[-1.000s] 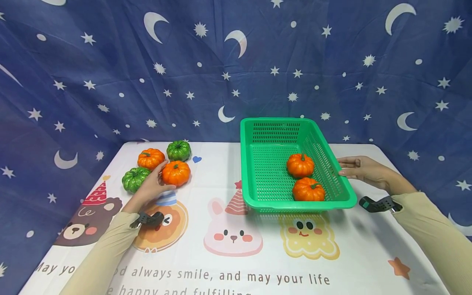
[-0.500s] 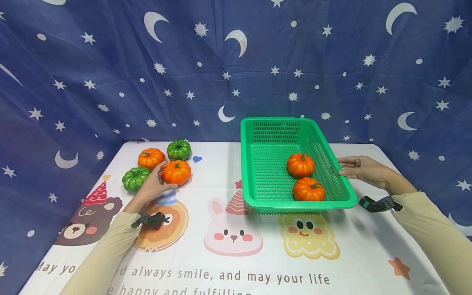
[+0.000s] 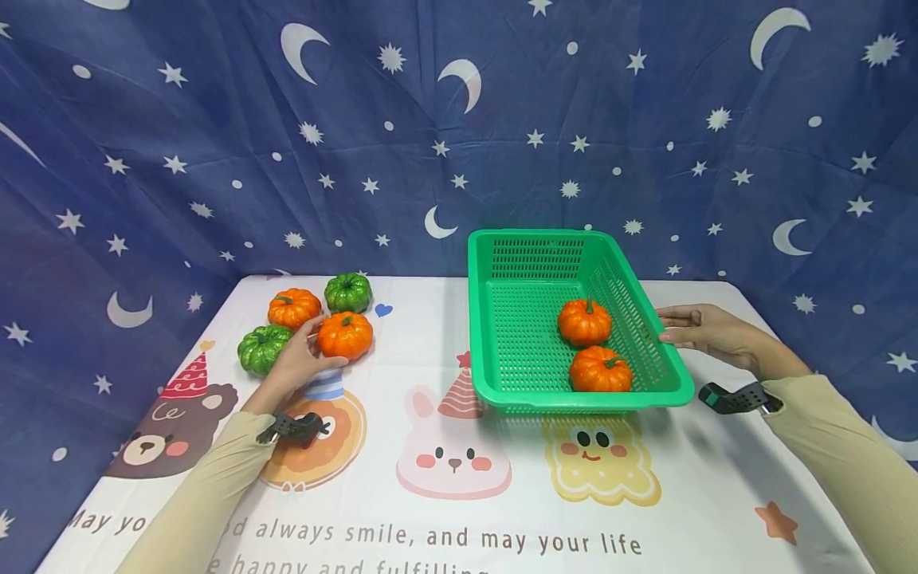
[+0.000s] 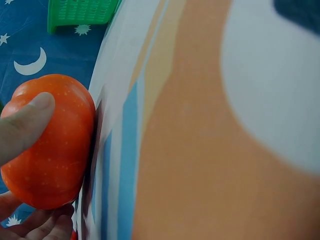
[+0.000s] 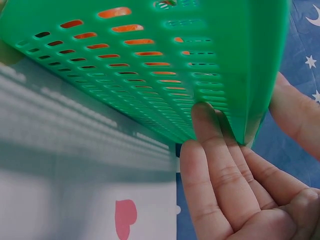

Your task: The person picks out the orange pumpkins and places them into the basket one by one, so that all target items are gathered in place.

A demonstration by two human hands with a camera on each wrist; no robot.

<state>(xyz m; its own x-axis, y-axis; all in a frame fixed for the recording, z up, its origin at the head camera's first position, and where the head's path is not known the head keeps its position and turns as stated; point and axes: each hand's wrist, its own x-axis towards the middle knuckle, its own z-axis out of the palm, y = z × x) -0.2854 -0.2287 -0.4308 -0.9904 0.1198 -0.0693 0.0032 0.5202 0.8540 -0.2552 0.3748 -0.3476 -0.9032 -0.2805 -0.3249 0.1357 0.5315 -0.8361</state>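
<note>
One orange pumpkin on bench, far left, L hand half-curled rnd it; R hand pinching rt rim of green basket.

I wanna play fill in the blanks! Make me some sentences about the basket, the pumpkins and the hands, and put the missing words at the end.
1. The basket is ____ in colour.
2. Inside it are ____ orange pumpkins.
3. The left hand holds a pumpkin that is coloured ____.
4. The hand touching the basket is the ____ one.

Missing words: green; two; orange; right.
</note>
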